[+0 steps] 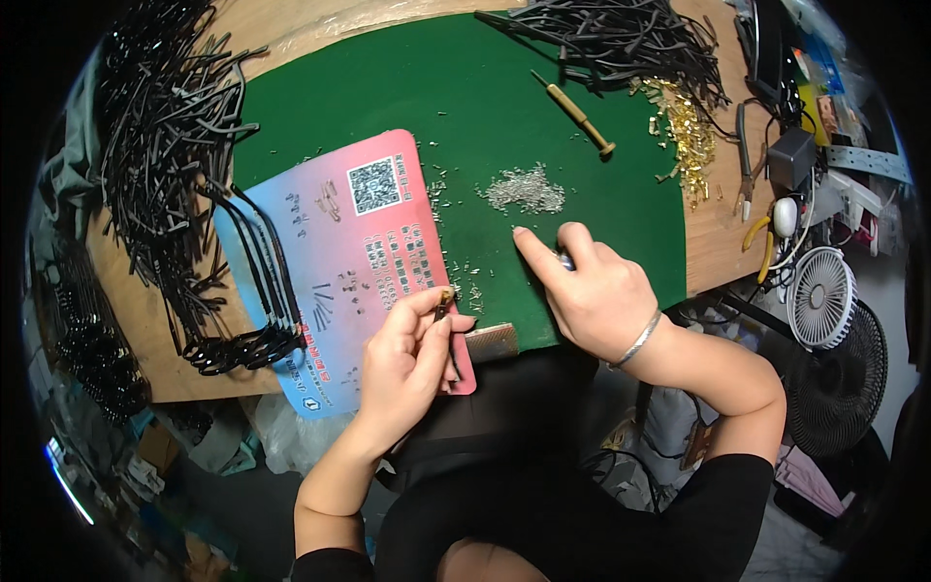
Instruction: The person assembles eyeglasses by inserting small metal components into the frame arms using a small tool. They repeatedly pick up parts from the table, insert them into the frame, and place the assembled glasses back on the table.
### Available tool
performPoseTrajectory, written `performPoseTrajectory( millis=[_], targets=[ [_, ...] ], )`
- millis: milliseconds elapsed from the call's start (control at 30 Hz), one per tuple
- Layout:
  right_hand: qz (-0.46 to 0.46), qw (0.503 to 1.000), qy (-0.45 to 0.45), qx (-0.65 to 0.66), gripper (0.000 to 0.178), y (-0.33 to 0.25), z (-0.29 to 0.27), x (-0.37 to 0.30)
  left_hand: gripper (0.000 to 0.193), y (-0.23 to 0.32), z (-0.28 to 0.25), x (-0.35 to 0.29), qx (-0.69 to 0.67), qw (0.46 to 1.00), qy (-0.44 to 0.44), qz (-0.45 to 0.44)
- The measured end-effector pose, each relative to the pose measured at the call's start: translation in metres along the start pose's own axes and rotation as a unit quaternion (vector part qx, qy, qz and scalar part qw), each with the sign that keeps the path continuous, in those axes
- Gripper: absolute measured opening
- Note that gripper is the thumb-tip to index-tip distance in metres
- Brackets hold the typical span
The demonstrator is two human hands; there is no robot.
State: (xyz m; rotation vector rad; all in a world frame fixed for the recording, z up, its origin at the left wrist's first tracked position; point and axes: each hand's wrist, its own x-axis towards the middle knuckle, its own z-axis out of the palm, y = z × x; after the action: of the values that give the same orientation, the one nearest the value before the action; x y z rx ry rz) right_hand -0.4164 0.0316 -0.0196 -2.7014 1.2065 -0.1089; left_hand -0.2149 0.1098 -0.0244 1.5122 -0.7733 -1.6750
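Observation:
My left hand (407, 354) is closed in a pinch on a thin black cord (454, 361) with a small gold-coloured end piece (444, 296) at its tip. It rests over the right edge of a pink-and-blue printed mat (388, 247). My right hand (596, 291), with a silver bangle on its wrist, is over the green mat (621, 213). Its index finger points toward a pile of tiny silver metal pieces (526, 190), just short of it. The other fingers curl around a small silvery thing (564, 260), mostly hidden by the hand.
Black cords (165, 165) heap at the left, with finished-looking loops (257, 281) nearer. More cords (621, 39) lie at the back right beside gold-coloured clips (684, 141). A brass-handled screwdriver (577, 116), pliers (745, 160) and a white fan (822, 296) are on the right.

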Motion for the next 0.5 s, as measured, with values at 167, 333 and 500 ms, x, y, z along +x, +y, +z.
performPoseTrajectory(
  millis=[167, 333, 500],
  targets=[
    [0.035, 0.934, -0.118, 0.334, 0.028, -0.027, -0.018, -0.002, 0.022, -0.007, 0.007, -0.002, 0.073, 0.994, 0.054, 0.056],
    [0.016, 0.927, -0.165, 0.338, 0.033, -0.037, -0.019, 0.007, 0.023, -0.018, 0.014, -0.001, 0.219, 0.951, 0.118, 0.186],
    [0.020, 0.940, -0.163, 0.299, 0.032, -0.039, -0.020, 0.007, 0.022, -0.017, 0.019, 0.001, 0.261, 0.927, 0.146, 0.226]
  ],
)
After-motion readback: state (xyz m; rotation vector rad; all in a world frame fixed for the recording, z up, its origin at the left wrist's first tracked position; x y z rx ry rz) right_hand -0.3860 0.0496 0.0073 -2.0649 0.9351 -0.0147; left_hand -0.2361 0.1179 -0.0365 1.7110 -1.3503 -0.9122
